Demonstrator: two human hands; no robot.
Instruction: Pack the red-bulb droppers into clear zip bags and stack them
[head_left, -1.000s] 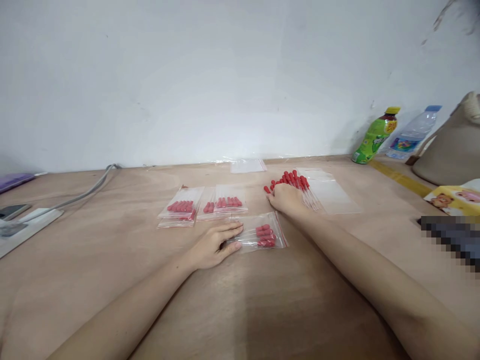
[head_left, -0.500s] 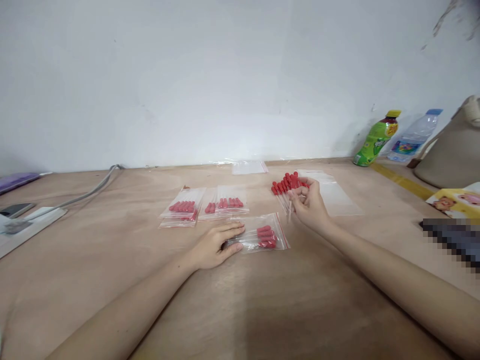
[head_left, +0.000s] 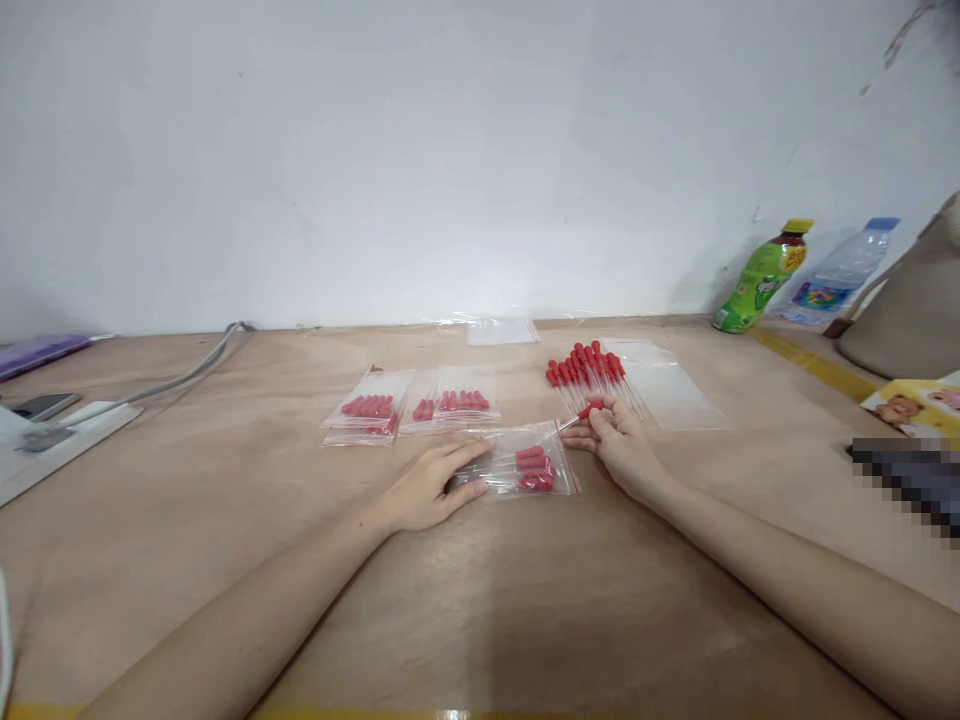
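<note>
A clear zip bag [head_left: 499, 472] lies flat on the table, holding several droppers with red rubber bulbs [head_left: 534, 468]. On its left end rests my left hand [head_left: 439, 482], fingers stretched out and thumb spread apart. My right hand [head_left: 616, 445] pinches a single dropper [head_left: 589, 410] by its red bulb. This dropper's thin clear tube points left, at the bag's red-lined mouth; I cannot tell whether the tip is inside. Behind my right hand, a fanned pile of loose droppers [head_left: 587, 368] lies on the table, beside flat clear bags [head_left: 679, 395].
Filled dropper bags lie in a left stack [head_left: 367, 408] and a middle group [head_left: 454, 402]. Against the wall is another bag [head_left: 501, 332]. A green bottle [head_left: 761, 280], a water bottle [head_left: 840, 275] and a beige bag [head_left: 904, 300] stand right. A cable [head_left: 187, 372] runs left.
My right hand has moved from the loose pile toward me and down to the zip bag's mouth, bringing one dropper along. My left hand stays on the bag.
</note>
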